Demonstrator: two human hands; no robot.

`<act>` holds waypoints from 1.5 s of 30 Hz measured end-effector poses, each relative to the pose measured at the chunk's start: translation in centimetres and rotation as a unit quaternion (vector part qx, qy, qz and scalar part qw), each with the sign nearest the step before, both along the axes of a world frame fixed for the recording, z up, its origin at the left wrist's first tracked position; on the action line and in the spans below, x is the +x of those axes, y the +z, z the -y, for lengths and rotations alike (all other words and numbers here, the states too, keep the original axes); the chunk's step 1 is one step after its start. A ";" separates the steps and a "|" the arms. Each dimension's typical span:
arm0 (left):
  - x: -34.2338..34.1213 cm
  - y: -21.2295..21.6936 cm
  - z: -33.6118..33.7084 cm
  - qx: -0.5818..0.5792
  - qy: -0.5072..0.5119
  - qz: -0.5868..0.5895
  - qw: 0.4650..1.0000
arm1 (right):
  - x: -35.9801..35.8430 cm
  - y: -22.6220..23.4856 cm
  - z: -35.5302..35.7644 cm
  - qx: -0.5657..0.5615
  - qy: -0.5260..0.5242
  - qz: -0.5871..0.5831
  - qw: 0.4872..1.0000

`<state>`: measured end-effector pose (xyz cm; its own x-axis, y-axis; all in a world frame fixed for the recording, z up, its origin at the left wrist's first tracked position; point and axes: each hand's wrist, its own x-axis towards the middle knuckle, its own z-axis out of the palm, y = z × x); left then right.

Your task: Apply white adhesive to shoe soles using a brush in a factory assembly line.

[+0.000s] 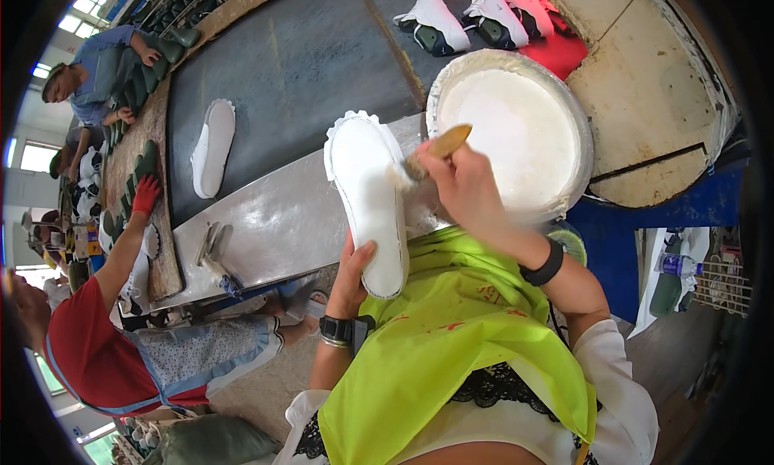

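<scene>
My left hand (352, 273) grips a white shoe upper (363, 195) near its lower end, with the pale sole side facing up and a scalloped edge at the far end. In my right hand (463, 179) is a wooden-handled brush (449, 141), its fingers closed round the handle. The brush's pale bristles are blurred and lie at the right edge of the shoe upper; whether they touch it I cannot tell. Just right of my right hand stands a wide round tub (516, 122) of thick white liquid, its rim crusted white.
Another white shoe upper (214, 146) lies sole side up on the dark conveyor belt (314, 54). Several white shoes (435, 20) stand at its far right. Metal tools (214, 251) rest on the steel ledge (282, 227). At left, a co-worker in red (89, 344) reaches toward green shoe forms (145, 162).
</scene>
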<state>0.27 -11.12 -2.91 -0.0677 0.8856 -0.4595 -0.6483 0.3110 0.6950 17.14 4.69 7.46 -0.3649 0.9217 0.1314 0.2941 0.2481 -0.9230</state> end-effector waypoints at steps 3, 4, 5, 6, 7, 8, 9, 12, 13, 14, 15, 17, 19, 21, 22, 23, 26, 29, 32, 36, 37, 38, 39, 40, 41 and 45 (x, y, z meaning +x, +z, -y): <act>-0.3 -0.2 -0.8 0.010 -0.014 -0.016 1.000 | -1.7 1.0 -3.1 0.042 -0.034 -0.092 0.994; -0.2 -0.2 -1.0 0.020 -0.014 -0.019 1.000 | -2.2 0.7 -4.3 0.054 -0.032 -0.094 0.994; -0.2 -0.1 -1.0 0.027 -0.012 -0.022 0.999 | -2.7 0.1 -5.0 0.064 -0.026 -0.098 0.993; -0.1 0.0 -1.1 0.030 -0.012 -0.025 0.999 | -2.9 -0.4 -4.8 0.058 -0.023 -0.086 0.994; 0.1 0.4 -1.4 0.021 -0.001 -0.042 0.999 | -2.4 -0.5 -4.1 0.063 -0.024 -0.088 0.994; -0.3 0.7 -1.5 0.012 0.019 -0.064 0.998 | -2.2 -0.6 -2.9 0.045 -0.002 -0.033 0.998; -0.8 1.2 -2.1 0.020 0.019 -0.066 0.997 | -1.5 -0.4 -2.0 0.030 0.012 0.029 0.999; -3.7 2.7 -5.7 -0.012 0.002 -0.021 1.000 | 1.4 0.1 -1.8 -0.049 0.016 0.040 0.998; -5.5 2.3 -8.1 0.006 -0.002 0.011 1.000 | 2.3 0.3 -2.4 -0.062 -0.004 -0.026 0.998; -6.3 3.1 -11.6 0.035 -0.020 -0.044 0.998 | 3.3 0.3 -3.0 -0.077 -0.027 -0.089 0.993; -7.1 4.1 -15.5 0.063 -0.033 -0.100 0.992 | 4.1 0.5 -3.6 -0.066 -0.031 -0.087 0.994; -8.6 4.2 -23.9 0.035 -0.077 -0.158 0.984 | 5.4 1.4 -4.8 -0.122 -0.081 -0.165 0.975; -9.2 2.5 -32.1 0.022 -0.055 -0.218 0.974 | 5.9 2.5 -6.3 -0.126 -0.092 -0.188 0.970; -9.7 -0.7 -38.1 0.043 -0.006 -0.282 0.959 | 5.9 3.5 -7.4 -0.113 -0.130 -0.192 0.966; -8.2 -1.6 -40.5 -0.056 0.010 -0.435 0.899 | 6.4 3.6 -8.0 -0.122 -0.138 -0.197 0.963; -7.1 -2.3 -42.4 -0.148 0.029 -0.578 0.802 | 6.5 3.5 -8.5 -0.126 -0.154 -0.190 0.961; -6.3 -3.2 -44.1 -0.158 -0.016 -0.592 0.790 | 7.4 3.6 -8.7 -0.120 -0.156 -0.227 0.954; -9.5 -1.0 -41.1 -0.110 -0.089 -0.701 0.699 | 7.0 3.7 -8.1 -0.121 -0.132 -0.227 0.957; -2.0 8.7 -30.9 0.227 -0.046 -0.495 0.838 | 7.8 2.6 -7.1 -0.112 -0.126 -0.239 0.956; 1.9 15.7 -17.8 0.429 -0.035 -0.570 0.700 | 4.8 4.4 -3.7 -0.117 -0.073 -0.185 0.973; 2.5 16.1 -16.3 0.411 -0.023 -0.562 0.718 | 4.1 4.7 -2.8 -0.098 -0.058 -0.176 0.978; 2.7 16.2 -14.9 0.396 -0.013 -0.550 0.735 | 3.6 4.8 -1.8 -0.078 -0.049 -0.166 0.982; 2.4 16.1 -13.7 0.391 -0.004 -0.557 0.732 | 3.2 4.6 -0.9 -0.077 -0.036 -0.169 0.982; 2.1 15.9 -12.9 0.398 -0.002 -0.578 0.712 | 3.0 4.3 -0.2 -0.037 -0.022 -0.146 0.988; 2.2 15.6 -12.2 0.409 -0.005 -0.595 0.692 | 2.9 4.1 0.6 0.004 -0.016 -0.122 0.992; 4.1 16.3 -10.3 0.459 -0.010 -0.601 0.654 | 4.6 5.0 2.0 0.179 -0.029 -0.055 0.982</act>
<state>4.40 -0.82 13.35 0.1252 0.7568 0.6416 0.5355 -0.5959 0.5984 21.69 2.70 12.47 -0.2789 0.8280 0.4865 0.2212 0.5483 -0.8065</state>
